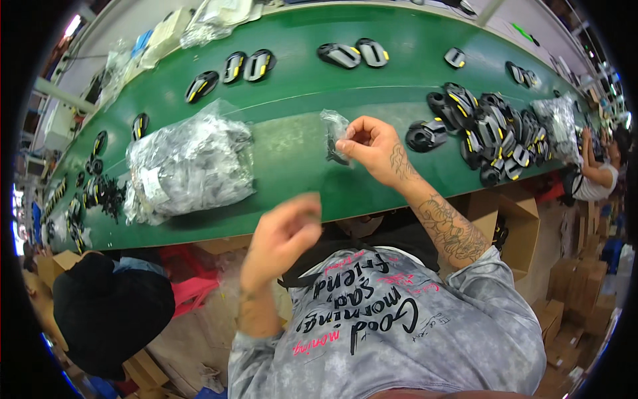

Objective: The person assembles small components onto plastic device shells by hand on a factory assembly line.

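My right hand [376, 147] pinches the top edge of a small clear plastic bag [337, 136] between thumb and fingertips, above the green table. Dark parts show inside the bag; their kind is hard to make out. My left hand [286, 229] hovers at the table's near edge, smeared by motion with its fingers partly curled. It is apart from the small bag. Left of both hands lies a large clear plastic bag [193, 169] filled with many small packed bags. Just right of my right hand sits a black and grey device [426, 135] with a yellow mark.
A heap of similar black and grey devices [498, 136] covers the table's right side, beside another plastic bag [557, 126]. More stand along the green table's [292, 73] far side. A person in a black cap [109, 312] is at my left; another person [598, 176] works far right. Cardboard boxes [518, 226] stand below.
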`<state>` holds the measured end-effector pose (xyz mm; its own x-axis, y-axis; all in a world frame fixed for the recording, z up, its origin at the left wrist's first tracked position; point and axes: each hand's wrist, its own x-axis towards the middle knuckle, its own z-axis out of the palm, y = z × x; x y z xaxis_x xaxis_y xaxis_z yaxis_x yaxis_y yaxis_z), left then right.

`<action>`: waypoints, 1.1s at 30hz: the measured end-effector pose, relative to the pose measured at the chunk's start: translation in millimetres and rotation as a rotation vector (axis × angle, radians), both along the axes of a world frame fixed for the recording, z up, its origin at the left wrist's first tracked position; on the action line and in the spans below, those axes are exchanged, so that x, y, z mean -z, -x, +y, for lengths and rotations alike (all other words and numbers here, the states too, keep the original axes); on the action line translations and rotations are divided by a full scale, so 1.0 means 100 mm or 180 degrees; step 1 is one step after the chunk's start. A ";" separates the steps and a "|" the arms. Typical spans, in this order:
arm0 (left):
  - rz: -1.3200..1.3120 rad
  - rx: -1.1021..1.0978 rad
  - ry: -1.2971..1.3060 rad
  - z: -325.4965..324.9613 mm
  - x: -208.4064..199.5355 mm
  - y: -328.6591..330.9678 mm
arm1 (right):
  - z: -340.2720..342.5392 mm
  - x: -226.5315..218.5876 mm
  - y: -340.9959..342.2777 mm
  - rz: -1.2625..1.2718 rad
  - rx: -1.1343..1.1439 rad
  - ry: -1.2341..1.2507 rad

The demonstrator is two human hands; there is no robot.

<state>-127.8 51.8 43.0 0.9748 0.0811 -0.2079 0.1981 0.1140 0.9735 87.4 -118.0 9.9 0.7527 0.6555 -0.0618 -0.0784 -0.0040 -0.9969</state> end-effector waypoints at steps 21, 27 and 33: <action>-0.0586 -0.0233 0.1222 -0.81 0.27 -1.57 | -0.82 -0.45 -0.13 -0.0258 0.0210 -0.0427; -0.0739 -0.0433 0.0336 -0.81 0.42 -1.59 | -0.74 -0.45 -0.18 0.0202 0.0272 -0.0420; -0.0061 0.0262 0.2154 -0.67 0.44 -1.46 | -0.74 -0.39 -0.20 -0.0870 0.0757 0.0070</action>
<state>17.8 -15.1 -1.2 0.9762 -0.1353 -0.1694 0.2157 0.6844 0.6965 107.6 -191.6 49.1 0.8747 0.4607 0.1506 0.1897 -0.0394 -0.9811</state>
